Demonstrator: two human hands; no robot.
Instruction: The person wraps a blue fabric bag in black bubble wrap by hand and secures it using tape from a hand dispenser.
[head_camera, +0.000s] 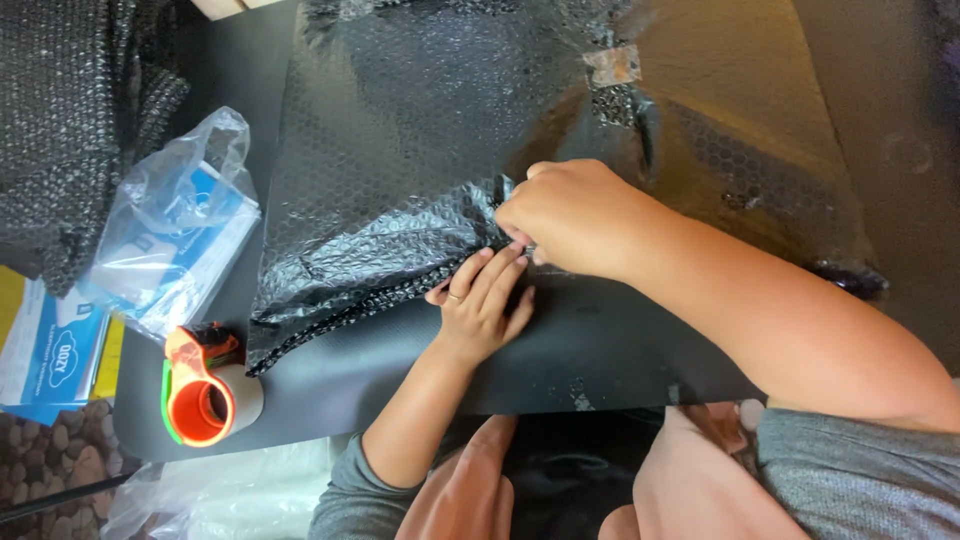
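A sheet of black bubble wrap (400, 150) lies folded over a flat black package (600, 350) on the dark table. My left hand (482, 305) presses flat on the wrap's lower edge, fingers together, a ring on one finger. My right hand (570, 215) sits just above it, fingers curled down onto the same edge of the wrap, pinching or pressing it; what is under the fingers is hidden. A piece of brown tape (612, 65) sticks to the wrap near the top right.
An orange and green tape dispenser (203, 388) stands at the table's front left. Beside it lies a clear plastic bag with blue and white paper (175, 235). More black bubble wrap (75, 110) is piled at far left. My knees (690, 480) are below the table edge.
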